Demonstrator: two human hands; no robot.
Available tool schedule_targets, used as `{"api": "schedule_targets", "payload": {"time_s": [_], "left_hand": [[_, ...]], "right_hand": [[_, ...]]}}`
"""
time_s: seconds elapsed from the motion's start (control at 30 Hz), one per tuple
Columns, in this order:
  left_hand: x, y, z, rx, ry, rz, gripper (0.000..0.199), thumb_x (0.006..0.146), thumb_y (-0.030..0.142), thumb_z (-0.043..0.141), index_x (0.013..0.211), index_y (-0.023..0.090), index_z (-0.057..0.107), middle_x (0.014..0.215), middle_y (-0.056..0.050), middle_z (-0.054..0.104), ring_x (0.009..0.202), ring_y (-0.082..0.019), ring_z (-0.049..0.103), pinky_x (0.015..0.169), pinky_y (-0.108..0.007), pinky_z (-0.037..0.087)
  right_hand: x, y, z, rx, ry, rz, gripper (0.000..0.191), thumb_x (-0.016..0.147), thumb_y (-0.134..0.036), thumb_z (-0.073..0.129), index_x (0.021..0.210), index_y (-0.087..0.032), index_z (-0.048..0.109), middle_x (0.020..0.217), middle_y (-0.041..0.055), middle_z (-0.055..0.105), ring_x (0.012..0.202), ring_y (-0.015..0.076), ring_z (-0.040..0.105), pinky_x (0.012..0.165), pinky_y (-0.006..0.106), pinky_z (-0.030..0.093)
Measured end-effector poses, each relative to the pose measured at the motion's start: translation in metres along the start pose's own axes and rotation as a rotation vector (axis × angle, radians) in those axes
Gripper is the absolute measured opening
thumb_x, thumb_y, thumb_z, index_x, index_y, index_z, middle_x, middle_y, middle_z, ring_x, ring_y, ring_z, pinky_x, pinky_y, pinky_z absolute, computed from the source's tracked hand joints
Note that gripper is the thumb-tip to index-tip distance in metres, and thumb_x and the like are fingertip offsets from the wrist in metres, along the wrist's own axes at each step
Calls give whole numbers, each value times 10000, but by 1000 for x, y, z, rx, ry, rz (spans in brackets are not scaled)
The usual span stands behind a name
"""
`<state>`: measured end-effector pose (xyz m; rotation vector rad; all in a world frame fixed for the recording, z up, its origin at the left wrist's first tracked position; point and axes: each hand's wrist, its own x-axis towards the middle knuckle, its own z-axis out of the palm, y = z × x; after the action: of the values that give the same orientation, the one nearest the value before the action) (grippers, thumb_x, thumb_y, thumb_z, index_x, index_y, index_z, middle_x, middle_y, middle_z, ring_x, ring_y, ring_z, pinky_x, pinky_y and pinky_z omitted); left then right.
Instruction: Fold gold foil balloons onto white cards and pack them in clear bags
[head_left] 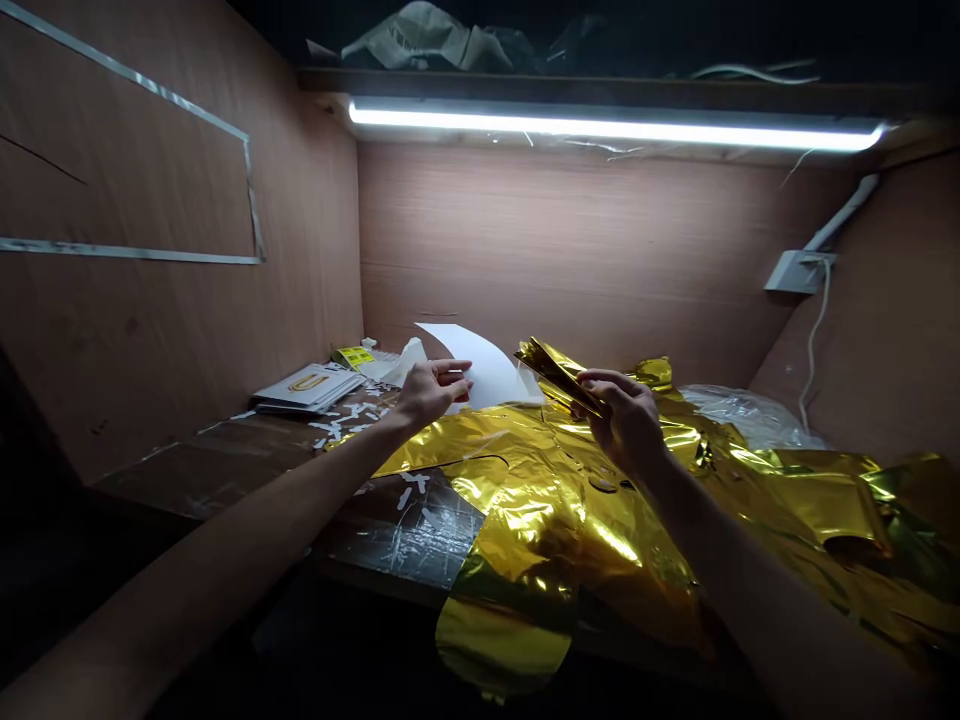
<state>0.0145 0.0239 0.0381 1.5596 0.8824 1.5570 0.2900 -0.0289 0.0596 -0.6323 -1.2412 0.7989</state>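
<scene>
My left hand point(435, 388) reaches in from the left, its fingers stretched forward and apart. It overlaps a curved white sheet point(487, 362) that bends upward behind it; whether the fingers touch the sheet I cannot tell. In my right hand point(624, 415) is a flat, folded piece of gold foil point(559, 372), gripped at its lower right end between thumb and fingers. Its layered upper end points left toward the sheet. Below both hands spreads a large heap of shiny gold foil pieces point(555, 500), one rounded end hanging over the front edge of the table.
Printed cards point(309, 388) with a gold U lie stacked at left, near white scraps point(360, 410) and a yellow label point(352, 357). Clear plastic point(750, 412) lies at right. Wooden walls enclose the table point(225, 462). A light tube point(615, 125) hangs overhead; a cable point(816, 340) runs down the right.
</scene>
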Motion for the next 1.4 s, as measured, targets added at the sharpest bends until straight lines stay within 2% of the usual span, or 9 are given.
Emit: {"api": "schedule_targets", "payload": {"time_s": [0.1, 0.23, 0.33, 0.47, 0.63, 0.87, 1.0, 1.2, 1.4], "left_hand": [[-2, 0, 2, 8, -19, 19, 566, 684, 285, 896, 1197, 95, 749, 962, -135, 794, 853, -257, 766, 848, -449, 659], [1, -1, -3, 43, 22, 80, 618, 689, 332, 892, 1220, 63, 729, 990, -147, 791, 865, -253, 759, 854, -449, 652], [2, 0, -6, 49, 35, 98, 640, 681, 353, 898, 1221, 54, 728, 975, -149, 791, 884, -263, 755, 857, -457, 650], [-2, 5, -3, 48, 27, 123, 632, 682, 366, 899, 1210, 61, 737, 988, -149, 792, 911, -271, 751, 857, -459, 650], [-8, 9, 2, 47, -5, 204, 582, 711, 378, 874, 1193, 77, 751, 977, -135, 794, 887, -251, 752, 847, -441, 654], [-7, 9, 0, 52, 16, 283, 533, 734, 366, 865, 1180, 94, 760, 965, -117, 793, 871, -231, 752, 849, -431, 658], [-6, 12, -3, 65, 53, 296, 513, 737, 355, 866, 1170, 99, 765, 967, -115, 793, 869, -227, 755, 841, -426, 661], [-7, 10, -1, -31, -23, 146, 597, 679, 347, 909, 1189, 81, 749, 935, -116, 796, 838, -214, 749, 819, -404, 654], [-13, -2, 6, 31, -297, -83, 615, 635, 361, 938, 1157, 89, 760, 875, -130, 799, 725, -186, 741, 678, -311, 611]], "right_hand": [[4, 2, -11, -72, -255, 209, 139, 635, -290, 718, 721, -187, 755, 585, 7, 636, 456, 114, 534, 450, 248, 444], [9, 8, -26, -743, -599, 188, 140, 649, -263, 716, 718, -176, 802, 633, 30, 709, 545, 140, 600, 538, 249, 470], [15, 11, -33, -982, -397, -81, 153, 677, -241, 687, 741, -210, 822, 681, 27, 745, 625, 162, 641, 642, 273, 507], [21, 7, -37, -479, -58, -66, 190, 706, -308, 703, 826, -200, 803, 762, 45, 749, 642, 166, 652, 624, 286, 540], [15, 1, -29, -2, -84, 90, 158, 649, -278, 741, 788, -204, 760, 698, 13, 690, 564, 124, 614, 530, 239, 521], [5, 17, -17, -847, -498, 156, 162, 676, -220, 703, 770, -180, 828, 645, 30, 731, 554, 134, 607, 519, 229, 445], [9, 19, -21, -856, -385, 83, 196, 726, -260, 693, 838, -199, 842, 721, 34, 767, 615, 147, 656, 577, 234, 477], [11, 16, -24, -603, 85, -82, 238, 739, -317, 727, 896, -171, 832, 812, 73, 790, 688, 182, 691, 613, 267, 513], [10, 20, -21, -397, 89, -127, 221, 739, -326, 747, 869, -165, 824, 848, 84, 792, 771, 194, 710, 686, 286, 544]]}}
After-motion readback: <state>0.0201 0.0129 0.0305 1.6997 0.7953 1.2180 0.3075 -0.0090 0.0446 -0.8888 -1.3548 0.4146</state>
